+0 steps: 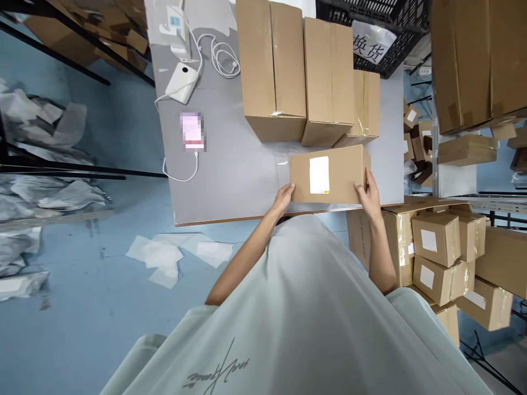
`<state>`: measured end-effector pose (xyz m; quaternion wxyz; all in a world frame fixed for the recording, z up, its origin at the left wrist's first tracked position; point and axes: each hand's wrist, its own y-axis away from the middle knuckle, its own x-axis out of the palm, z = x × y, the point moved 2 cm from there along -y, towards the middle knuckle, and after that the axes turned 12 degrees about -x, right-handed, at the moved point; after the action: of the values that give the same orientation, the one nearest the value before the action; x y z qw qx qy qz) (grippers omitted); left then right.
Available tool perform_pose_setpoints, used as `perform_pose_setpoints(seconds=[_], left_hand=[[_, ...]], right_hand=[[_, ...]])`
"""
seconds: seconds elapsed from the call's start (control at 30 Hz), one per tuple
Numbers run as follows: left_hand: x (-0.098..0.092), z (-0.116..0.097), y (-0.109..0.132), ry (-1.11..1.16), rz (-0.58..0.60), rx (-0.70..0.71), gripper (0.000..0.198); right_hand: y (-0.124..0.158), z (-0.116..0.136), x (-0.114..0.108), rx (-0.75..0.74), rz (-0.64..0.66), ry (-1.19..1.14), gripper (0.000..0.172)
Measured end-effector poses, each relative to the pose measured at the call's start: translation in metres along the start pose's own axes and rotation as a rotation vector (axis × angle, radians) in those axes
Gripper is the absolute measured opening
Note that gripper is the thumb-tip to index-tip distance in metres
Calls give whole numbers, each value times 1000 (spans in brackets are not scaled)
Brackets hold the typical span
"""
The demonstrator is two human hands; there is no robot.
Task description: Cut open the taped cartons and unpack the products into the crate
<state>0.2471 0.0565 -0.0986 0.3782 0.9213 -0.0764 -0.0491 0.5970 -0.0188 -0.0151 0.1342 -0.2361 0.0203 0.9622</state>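
A closed cardboard box (343,174) with a white label (319,175) on its side is at the front edge of the grey table (230,181). My left hand (284,197) grips its lower left corner, and my right hand (369,193) holds the right end with the thumb on the near face. The fingers behind the box are partly hidden. Just beyond it stand a large cardboard box (274,71), a middle box (329,77) and a smaller taped box (362,104), side by side.
A phone with a blurred screen (192,131), a white power bank (181,82) and a coiled cable (225,59) lie on the table's left. A black crate (387,33) is at the back right. Several labelled boxes (435,239) are stacked right of me. Plastic sheets (164,255) litter the floor.
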Motion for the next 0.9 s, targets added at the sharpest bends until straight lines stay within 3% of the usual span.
perform_pose_setpoints(seconds=[0.1,0.2,0.3,0.43,0.57,0.67,0.8,0.9], left_hand=[[-32,0,13,35,-43,29,60],[-70,1,26,23,-130,116,54],[-92,5,32,0,-221,101,52],[-96,8,29,39,-253,69,53],[-97,13,26,27,-310,81,47],[-106,21,25,55,-341,71,54],[-119,31,11,125,-278,-61,68],[-111,30,-8,89,-176,-120,68]], right_hand=[[-4,-12,18,48,25,-91,89],[-5,-20,57,130,100,-166,85],[-4,-24,98,173,180,-180,84],[-4,-27,126,165,166,-150,92],[-3,-28,138,144,103,-106,104],[-3,-30,145,117,78,-120,106],[-3,-35,146,116,66,-171,106],[-6,-42,139,130,64,-180,107]])
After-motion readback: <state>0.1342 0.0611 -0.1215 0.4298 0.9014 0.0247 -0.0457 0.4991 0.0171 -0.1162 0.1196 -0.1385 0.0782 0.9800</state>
